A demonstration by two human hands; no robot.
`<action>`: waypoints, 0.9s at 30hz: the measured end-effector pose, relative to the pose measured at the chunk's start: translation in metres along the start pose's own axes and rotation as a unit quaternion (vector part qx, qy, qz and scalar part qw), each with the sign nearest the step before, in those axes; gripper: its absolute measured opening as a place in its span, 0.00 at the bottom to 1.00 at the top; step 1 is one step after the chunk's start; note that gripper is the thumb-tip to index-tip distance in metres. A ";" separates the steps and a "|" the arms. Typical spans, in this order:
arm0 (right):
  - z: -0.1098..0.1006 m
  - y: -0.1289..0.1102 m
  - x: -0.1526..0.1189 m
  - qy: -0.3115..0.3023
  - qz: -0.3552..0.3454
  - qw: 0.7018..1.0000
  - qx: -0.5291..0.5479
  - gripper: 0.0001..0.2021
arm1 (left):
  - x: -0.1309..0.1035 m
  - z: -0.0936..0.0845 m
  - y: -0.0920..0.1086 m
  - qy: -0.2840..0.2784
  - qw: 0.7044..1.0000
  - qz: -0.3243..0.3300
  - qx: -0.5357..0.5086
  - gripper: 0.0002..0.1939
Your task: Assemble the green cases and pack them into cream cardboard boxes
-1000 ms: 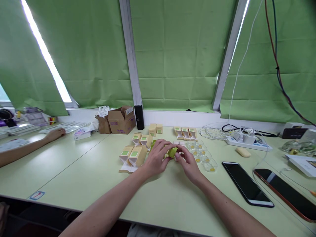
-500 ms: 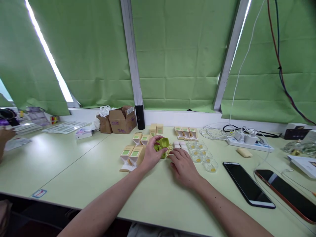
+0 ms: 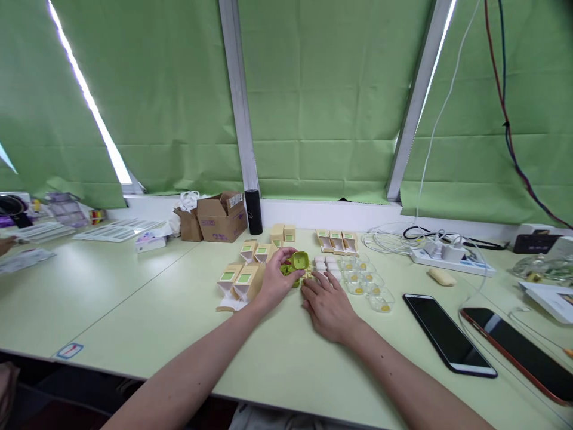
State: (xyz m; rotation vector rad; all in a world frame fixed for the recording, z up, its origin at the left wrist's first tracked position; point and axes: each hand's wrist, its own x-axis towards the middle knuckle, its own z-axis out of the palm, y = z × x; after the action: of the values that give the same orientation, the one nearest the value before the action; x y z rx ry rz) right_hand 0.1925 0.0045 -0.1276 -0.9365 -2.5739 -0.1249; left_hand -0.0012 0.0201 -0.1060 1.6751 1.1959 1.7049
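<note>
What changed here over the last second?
Your left hand now holds a green cup alone, left of where both hands gripped a green piece. Your right hand let go and sits lower, beside small yellow pieces. A co-worker's hand moved left. Cartons and phones stayed put.

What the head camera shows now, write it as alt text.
The left hand holds a small green container; the right hand is at small yellow pieces. Nearby on the table are beige cartons, white blocks, clear plastic cups and two smartphones.
</note>
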 end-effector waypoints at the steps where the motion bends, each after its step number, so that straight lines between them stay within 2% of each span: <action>1: 0.000 0.000 0.000 0.002 -0.001 1.000 -0.002 0.12 | 0.000 0.000 0.000 0.000 1.000 0.001 0.000 0.24; 8: 0.004 0.001 0.000 0.041 -0.013 0.999 -0.027 0.11 | -0.001 0.000 -0.002 0.000 1.000 0.002 0.011 0.23; 13: 0.006 0.006 0.004 0.154 -0.032 0.987 -0.030 0.11 | 0.000 -0.001 -0.007 0.004 1.000 0.008 0.025 0.24; 17: 0.003 0.012 0.005 0.269 -0.049 0.961 0.027 0.10 | 0.000 -0.001 -0.007 0.005 1.000 0.009 0.023 0.23; 19: 0.000 0.013 0.005 0.305 -0.047 0.949 0.058 0.10 | -0.001 -0.001 -0.006 0.003 1.000 0.011 0.024 0.23; 24: -0.004 0.014 0.003 0.339 0.012 0.931 0.137 0.09 | -0.002 -0.001 -0.005 -0.002 0.999 0.010 0.031 0.23; 27: -0.003 0.013 0.003 0.339 0.062 0.905 0.251 0.10 | -0.003 -0.001 -0.005 -0.001 0.999 0.014 0.044 0.23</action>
State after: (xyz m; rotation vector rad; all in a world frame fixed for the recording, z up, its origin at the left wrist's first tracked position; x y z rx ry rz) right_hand 0.1995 0.0162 -0.1241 -0.6899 -1.7674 0.2083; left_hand -0.0024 0.0197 -0.1117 1.7526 1.2697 1.6881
